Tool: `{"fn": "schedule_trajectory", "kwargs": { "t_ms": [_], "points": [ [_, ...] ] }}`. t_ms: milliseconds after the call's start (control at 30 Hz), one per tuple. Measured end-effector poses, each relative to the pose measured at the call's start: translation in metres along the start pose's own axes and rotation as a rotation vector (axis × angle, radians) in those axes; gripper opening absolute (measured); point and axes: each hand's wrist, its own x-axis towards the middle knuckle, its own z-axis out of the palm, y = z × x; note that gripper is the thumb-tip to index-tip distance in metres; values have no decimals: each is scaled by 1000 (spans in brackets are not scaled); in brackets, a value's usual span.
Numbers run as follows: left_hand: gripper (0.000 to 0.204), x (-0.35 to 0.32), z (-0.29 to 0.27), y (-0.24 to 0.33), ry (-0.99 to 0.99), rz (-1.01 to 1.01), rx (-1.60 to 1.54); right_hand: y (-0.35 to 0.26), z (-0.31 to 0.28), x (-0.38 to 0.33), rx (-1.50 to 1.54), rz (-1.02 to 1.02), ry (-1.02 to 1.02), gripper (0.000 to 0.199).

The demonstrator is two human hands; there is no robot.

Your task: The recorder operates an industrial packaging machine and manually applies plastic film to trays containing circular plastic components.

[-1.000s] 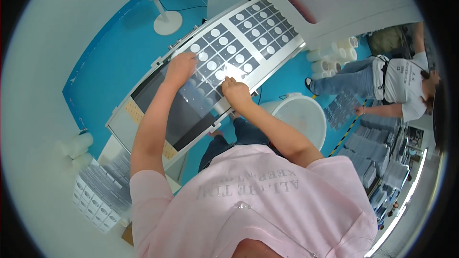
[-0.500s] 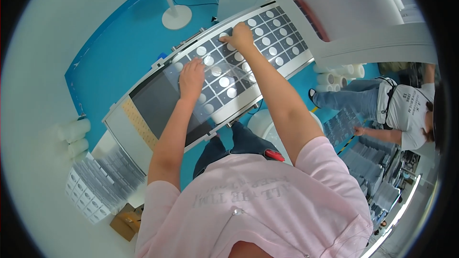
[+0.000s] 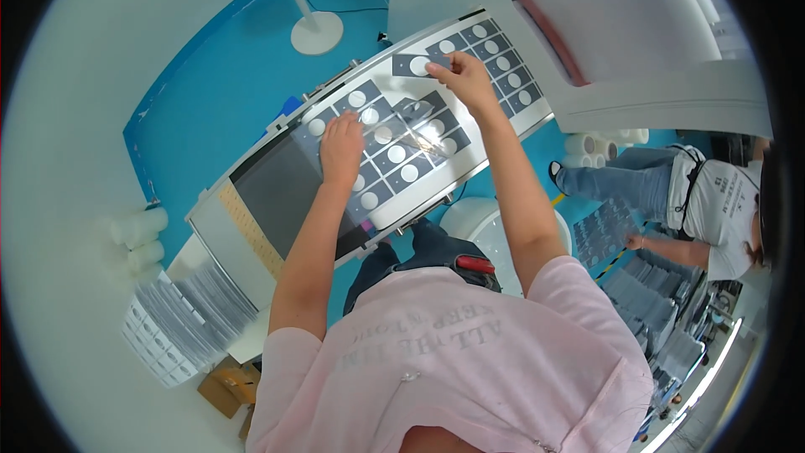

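Observation:
On the white bed [image 3: 466,130] of a long machine lie dark grey cards in rows [image 3: 375,172], each bearing a white circle. My right hand [image 3: 466,80], over the bed's far middle, pinches a dark grey card with a white circle [image 3: 418,65] between thumb and fingers. It is raised and tilted. My left hand [image 3: 342,149] rests on the cards at the bed's left part, fingers stretched and nothing gripped. Between the hands, a glossy clear film [image 3: 423,138] reflects light over several tilted cards. More cards [image 3: 513,80] lie flat at the right end.
A dark panel [image 3: 281,201] and a dotted tan strip [image 3: 250,231] are left of the cards. A white fan [image 3: 317,32] stands beyond the machine. A white bin [image 3: 470,218] stands near my legs. Sheet stacks [image 3: 201,315] sit at lower left. At right another person [image 3: 713,201] holds a patterned sheet.
My right hand has lifted a card off the bed and moved right. Bare white bed now shows where cards lay, and the cards between my hands have shifted. The left hand stays nearly in place.

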Motion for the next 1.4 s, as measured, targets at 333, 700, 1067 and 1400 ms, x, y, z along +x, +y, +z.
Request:
{"fn": "schedule_trajectory", "kwargs": {
  "t_ms": [333, 700, 1067, 1400],
  "points": [
    [14, 5, 3, 6, -30, -29, -62, -32, -97, -81, 738, 172, 20, 27],
    [12, 1, 11, 1, -5, -14, -50, -14, -136, -162, 697, 119, 314, 25],
    [17, -1, 13, -9, -61, 9, -46, -26, -149, -224, 150, -425, 735, 18],
    [40, 29, -115, 131, 221, -225, -657, -73, -121, -255, 758, 267, 137, 28]
  ]
}}
